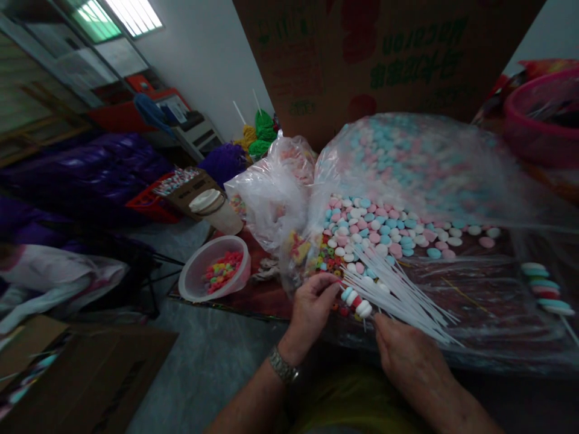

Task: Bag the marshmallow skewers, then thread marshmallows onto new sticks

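A short skewer of white, blue and red candies (356,302) is held between my two hands above the table's front edge. My left hand (313,304), with a metal watch on its wrist, pinches at the upper left end, thumb and forefinger together. At the lower right end is my right hand (402,345), its fingers closed round the stick, mostly hidden from view. White sticks (407,295) lie in a fanned bundle just behind my right hand. Beyond them, pink, blue and white candies (384,226) spill from a large clear bag (407,157).
A plastic bowl (185,280) of colourful rings stands at the table's left edge. A finished-looking candy skewer (546,290) lies at right. Behind are a large carton (362,60) and a pink basket (538,126). Another person's sleeve (67,283) shows at far left, above an open box (108,374).
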Tool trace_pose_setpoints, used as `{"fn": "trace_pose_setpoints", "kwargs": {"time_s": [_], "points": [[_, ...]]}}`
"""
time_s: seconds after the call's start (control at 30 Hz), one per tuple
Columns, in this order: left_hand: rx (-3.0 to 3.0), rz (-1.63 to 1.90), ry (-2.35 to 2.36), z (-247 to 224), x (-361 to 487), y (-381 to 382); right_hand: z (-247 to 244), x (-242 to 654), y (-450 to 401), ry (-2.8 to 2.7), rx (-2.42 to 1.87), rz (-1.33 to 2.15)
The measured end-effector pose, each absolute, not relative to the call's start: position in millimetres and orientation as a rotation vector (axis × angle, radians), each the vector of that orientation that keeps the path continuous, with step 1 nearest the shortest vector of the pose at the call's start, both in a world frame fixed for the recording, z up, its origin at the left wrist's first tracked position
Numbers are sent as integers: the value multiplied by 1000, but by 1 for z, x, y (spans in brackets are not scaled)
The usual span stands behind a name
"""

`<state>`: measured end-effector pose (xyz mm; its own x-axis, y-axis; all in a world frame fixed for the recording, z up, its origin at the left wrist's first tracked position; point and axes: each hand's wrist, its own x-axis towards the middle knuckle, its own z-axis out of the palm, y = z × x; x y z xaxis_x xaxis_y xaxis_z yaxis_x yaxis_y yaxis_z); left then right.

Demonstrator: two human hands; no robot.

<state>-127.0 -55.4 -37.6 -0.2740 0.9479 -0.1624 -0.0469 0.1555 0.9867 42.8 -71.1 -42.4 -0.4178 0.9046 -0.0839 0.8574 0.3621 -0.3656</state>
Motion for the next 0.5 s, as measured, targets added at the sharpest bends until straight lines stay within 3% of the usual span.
{"fn": "trace_pose_setpoints", "kwargs": {"time_s": [0.17, 0.37, 0.5], "points": [[1461, 1101, 1498, -42, -134, -57, -57, 39, -61, -2273, -1497, 681], [1791, 891, 1853, -46, -160, -3, -56, 43, -55, -1996, -1429, 882], [1572, 1009, 1781, -45, -161, 5, -52, 46, -58, -2037, -1419, 832]]}}
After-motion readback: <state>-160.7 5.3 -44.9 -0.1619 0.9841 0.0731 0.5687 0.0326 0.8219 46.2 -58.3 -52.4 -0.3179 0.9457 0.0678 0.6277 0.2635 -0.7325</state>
